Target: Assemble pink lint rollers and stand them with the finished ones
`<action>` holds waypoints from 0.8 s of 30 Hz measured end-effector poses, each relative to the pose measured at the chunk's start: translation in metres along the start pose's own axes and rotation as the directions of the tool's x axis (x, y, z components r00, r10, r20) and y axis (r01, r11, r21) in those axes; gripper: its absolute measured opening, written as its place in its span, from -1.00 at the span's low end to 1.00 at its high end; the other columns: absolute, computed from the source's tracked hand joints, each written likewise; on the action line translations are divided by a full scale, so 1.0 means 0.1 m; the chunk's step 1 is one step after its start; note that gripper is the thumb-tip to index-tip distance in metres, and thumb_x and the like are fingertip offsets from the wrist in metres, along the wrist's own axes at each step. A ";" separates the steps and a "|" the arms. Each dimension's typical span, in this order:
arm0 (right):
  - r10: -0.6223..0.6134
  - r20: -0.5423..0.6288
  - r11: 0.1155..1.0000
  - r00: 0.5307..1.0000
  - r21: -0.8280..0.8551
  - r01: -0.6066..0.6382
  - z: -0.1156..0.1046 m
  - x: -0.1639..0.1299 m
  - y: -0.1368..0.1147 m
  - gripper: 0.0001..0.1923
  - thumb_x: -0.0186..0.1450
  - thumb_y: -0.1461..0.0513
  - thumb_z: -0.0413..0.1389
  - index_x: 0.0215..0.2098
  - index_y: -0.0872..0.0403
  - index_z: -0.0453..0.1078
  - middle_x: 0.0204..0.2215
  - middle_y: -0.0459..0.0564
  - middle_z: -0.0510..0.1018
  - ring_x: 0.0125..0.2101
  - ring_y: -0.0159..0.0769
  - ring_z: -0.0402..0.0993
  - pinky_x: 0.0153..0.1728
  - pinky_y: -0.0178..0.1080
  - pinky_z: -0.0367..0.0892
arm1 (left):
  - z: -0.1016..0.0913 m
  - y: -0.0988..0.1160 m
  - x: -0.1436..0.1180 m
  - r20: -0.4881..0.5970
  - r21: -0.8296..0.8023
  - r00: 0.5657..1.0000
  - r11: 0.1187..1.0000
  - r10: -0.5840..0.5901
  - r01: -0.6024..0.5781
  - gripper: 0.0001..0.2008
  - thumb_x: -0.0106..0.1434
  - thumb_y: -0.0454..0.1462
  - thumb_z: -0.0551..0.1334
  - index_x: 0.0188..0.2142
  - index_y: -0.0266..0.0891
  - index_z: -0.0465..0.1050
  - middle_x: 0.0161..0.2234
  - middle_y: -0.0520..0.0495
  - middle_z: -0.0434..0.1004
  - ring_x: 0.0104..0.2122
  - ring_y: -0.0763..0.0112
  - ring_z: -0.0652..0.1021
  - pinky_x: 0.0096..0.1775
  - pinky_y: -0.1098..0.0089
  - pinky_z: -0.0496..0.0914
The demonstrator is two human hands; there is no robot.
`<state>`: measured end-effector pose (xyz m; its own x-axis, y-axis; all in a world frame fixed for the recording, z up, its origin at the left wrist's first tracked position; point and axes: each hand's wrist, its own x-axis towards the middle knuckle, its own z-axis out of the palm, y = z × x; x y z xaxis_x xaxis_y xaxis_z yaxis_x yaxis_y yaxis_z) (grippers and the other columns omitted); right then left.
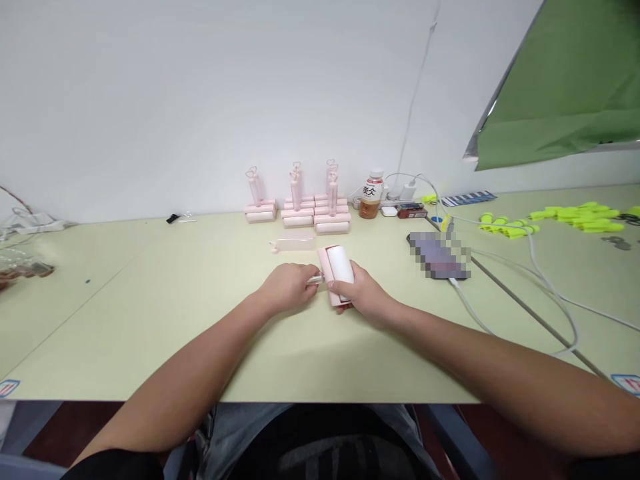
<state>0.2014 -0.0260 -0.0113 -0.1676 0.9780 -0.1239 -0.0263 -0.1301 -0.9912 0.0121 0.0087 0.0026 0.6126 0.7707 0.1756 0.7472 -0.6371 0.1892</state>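
Observation:
My right hand [363, 293] grips a pink lint roller [338, 268] with a white roll, resting on the pale green table [165, 313]. My left hand [289, 285] pinches a small silvery metal piece [315, 279] sticking out of the roller's left side. A loose pink handle part [293, 245] lies just beyond my hands. Further back, by the wall, stand three groups of finished pink rollers [298, 205] with upright handles.
A drink bottle [371, 195], a power strip with white cables [400, 195] and a phone [440, 256] on a cable lie at the right. Yellow-green plastic parts [565, 219] cover the far right. A green sheet [565, 87] hangs above. Clutter sits at the left edge [20, 260].

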 end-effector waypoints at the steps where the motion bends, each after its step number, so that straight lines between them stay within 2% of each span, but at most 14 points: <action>1: -0.009 -0.005 1.000 1.000 0.002 0.009 -0.01 0.00 0.00 -0.58 0.10 0.22 0.27 -0.14 0.03 0.23 -0.36 -0.06 0.43 -0.46 -0.28 0.41 -0.59 -0.21 0.47 | 0.02 0.00 0.00 -0.016 -0.024 1.000 1.000 -0.010 0.009 -0.86 0.20 -0.29 0.12 -0.25 -0.17 0.41 -0.44 -0.05 0.52 -0.42 0.22 0.51 -0.44 0.33 0.20; 4: -0.041 0.011 0.997 0.999 0.070 0.040 -0.03 -0.03 -0.07 -0.54 0.08 0.14 0.31 -0.12 0.01 0.26 -0.33 -0.04 0.46 -0.39 -0.24 0.43 -0.50 -0.16 0.52 | 0.07 0.00 0.01 -0.070 -0.216 0.994 0.974 -0.082 0.065 -0.87 0.18 -0.25 0.16 -0.25 -0.16 0.29 -0.52 0.04 0.41 -0.50 0.30 0.44 -0.49 0.36 0.16; 6: -0.088 0.097 0.976 0.991 0.206 0.067 -0.03 -0.08 -0.15 -0.56 0.13 -0.01 0.24 -0.13 0.02 0.30 -0.34 -0.01 0.49 -0.34 -0.18 0.46 -0.45 -0.13 0.52 | 0.11 0.04 0.03 -0.098 -0.405 0.986 0.911 -0.132 0.081 -0.78 0.16 -0.19 0.22 -0.25 -0.15 0.22 -0.52 0.09 0.36 -0.52 0.36 0.41 -0.50 0.38 0.17; 9: -0.151 0.261 0.917 0.953 0.396 0.037 -0.04 -0.15 -0.27 -0.50 0.20 -0.15 -0.02 -0.15 0.04 0.36 -0.36 0.06 0.53 -0.29 -0.08 0.51 -0.45 -0.10 0.48 | 0.16 0.12 0.06 -0.139 -0.692 0.981 0.722 -0.136 0.001 -0.64 0.12 -0.17 0.30 -0.17 -0.16 0.18 -0.30 0.01 0.45 -0.35 0.34 0.50 -0.39 0.37 0.32; 12: -0.132 0.325 0.898 0.936 0.440 -0.026 -0.05 -0.16 -0.30 -0.57 0.17 -0.04 -0.04 -0.18 0.07 0.39 -0.42 0.06 0.55 -0.34 -0.08 0.52 -0.48 -0.11 0.44 | 0.21 0.23 0.10 -0.166 -0.856 0.979 0.510 -0.121 -0.082 -0.58 0.10 -0.25 0.31 -0.12 -0.16 0.14 -0.08 -0.09 0.41 -0.13 0.30 0.51 -0.19 0.30 0.41; 15: -0.151 0.253 0.925 0.955 0.378 0.046 -0.06 -0.10 -0.21 -0.75 0.08 0.14 0.12 -0.28 0.07 0.40 -0.54 -0.02 0.52 -0.52 -0.21 0.46 -0.57 -0.22 0.36 | 0.24 0.30 0.13 -0.152 -0.913 0.973 0.401 -0.174 -0.071 -0.59 0.07 -0.27 0.32 -0.21 -0.15 0.09 -0.13 -0.06 0.40 -0.10 0.32 0.50 -0.12 0.28 0.42; 17: -0.181 0.193 0.964 0.964 0.228 0.135 -0.06 -0.05 -0.13 -0.85 0.07 0.19 0.20 -0.42 0.07 0.37 -0.64 -0.08 0.46 -0.67 -0.36 0.32 -0.68 -0.31 0.22 | 0.27 0.33 0.14 -0.138 -0.940 0.973 0.334 -0.184 -0.070 -0.59 0.07 -0.28 0.31 -0.23 -0.13 0.06 -0.22 -0.01 0.40 -0.17 0.35 0.52 -0.15 0.27 0.42; 19: -0.201 0.150 0.979 0.968 0.059 0.195 -0.05 -0.03 -0.07 -0.76 0.11 0.13 0.26 -0.52 0.08 0.32 -0.71 -0.13 0.37 -0.74 -0.45 0.18 -0.73 -0.34 0.09 | 0.30 0.36 0.16 -0.124 -0.959 0.982 0.270 -0.139 -0.083 -0.58 0.10 -0.27 0.30 -0.22 -0.12 0.02 -0.28 0.03 0.39 -0.29 0.38 0.53 -0.23 0.28 0.43; 21: -0.223 0.091 0.974 0.971 -0.030 0.226 -0.04 -0.02 -0.03 -0.67 0.10 0.06 0.30 -0.55 0.07 0.30 -0.73 -0.16 0.32 -0.73 -0.46 0.15 -0.72 -0.34 0.05 | 0.32 0.37 0.16 -0.123 -0.961 0.985 0.263 -0.118 -0.089 -0.59 0.12 -0.24 0.28 -0.22 -0.11 -0.01 -0.30 0.05 0.38 -0.37 0.41 0.52 -0.31 0.30 0.43; 22: -0.237 0.054 0.970 0.970 -0.036 0.239 -0.04 -0.01 -0.02 -0.65 0.07 0.05 0.33 -0.52 0.07 0.31 -0.72 -0.17 0.32 -0.70 -0.45 0.17 -0.71 -0.34 0.06 | 0.32 0.37 0.16 -0.130 -0.951 0.983 0.297 -0.130 -0.086 -0.59 0.12 -0.23 0.28 -0.23 -0.11 -0.01 -0.30 0.05 0.36 -0.37 0.42 0.50 -0.32 0.32 0.41; 24: -0.271 -0.006 0.962 0.963 -0.024 0.271 -0.03 -0.01 -0.02 -0.63 0.02 0.03 0.37 -0.44 0.08 0.35 -0.65 -0.16 0.35 -0.64 -0.43 0.21 -0.66 -0.34 0.10 | 0.25 0.34 0.13 -0.132 -0.899 0.981 0.435 -0.144 -0.057 -0.58 0.09 -0.21 0.32 -0.24 -0.13 0.04 -0.29 0.04 0.34 -0.33 0.42 0.47 -0.31 0.36 0.38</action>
<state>0.2049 -0.0258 -0.0090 -0.1483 0.9776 0.1492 -0.0470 0.1437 -0.9885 0.0520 -0.0024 -0.0128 0.4589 0.8457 0.2726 0.0580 -0.3347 0.9406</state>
